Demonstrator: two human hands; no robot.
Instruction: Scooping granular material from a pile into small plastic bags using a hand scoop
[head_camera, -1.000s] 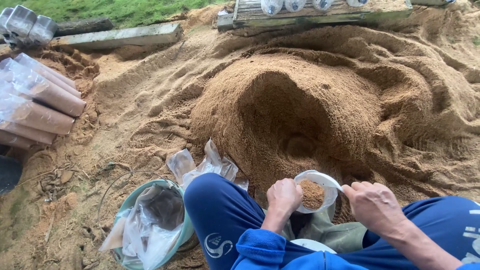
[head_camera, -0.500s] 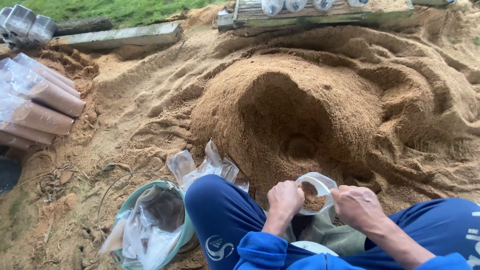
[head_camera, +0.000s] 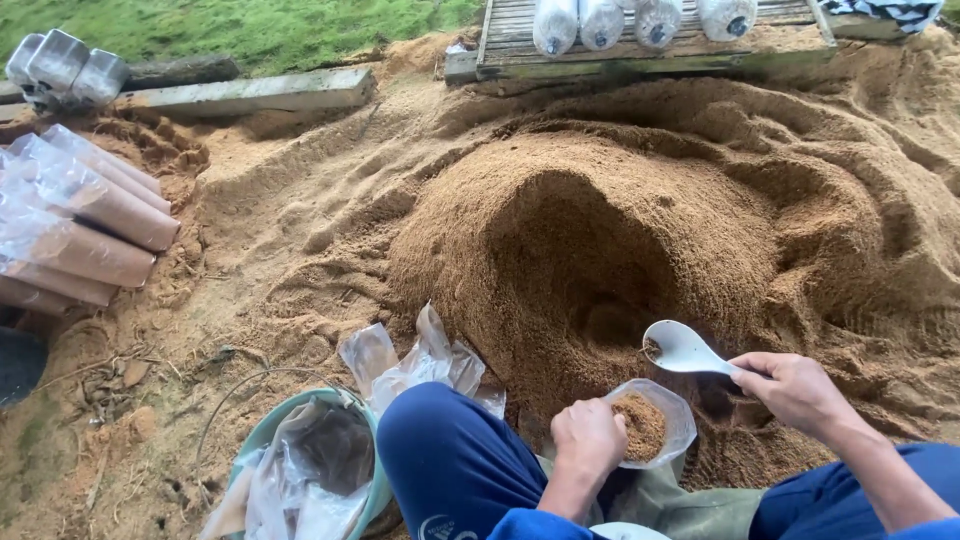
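At the far left of the frame lies a stack of long clear plastic tubes packed with brown sawdust (head_camera: 85, 225), laid on their sides. Above them, in the upper left corner, sit a few silvery-capped filled bags (head_camera: 62, 68) beside a grey concrete beam (head_camera: 250, 92). Along the top edge, four more filled clear bags (head_camera: 640, 20) rest on a weathered wooden pallet (head_camera: 620, 50). At the bottom left, a pale green plastic bucket (head_camera: 262, 432) holds crumpled empty clear bags (head_camera: 310, 470), and more empty bags (head_camera: 420, 360) lie on the ground just beside it.

In the lower centre, the left hand (head_camera: 590, 440) is closed around the neck of a clear plastic bag (head_camera: 650, 425), held upright with its mouth open and partly filled with brown sawdust. Just to its upper right, the right hand (head_camera: 795, 385) is closed around the handle of a white plastic scoop (head_camera: 680, 347), whose bowl touches the hollowed face of the big brown sawdust pile (head_camera: 640, 220) filling the middle of the frame.
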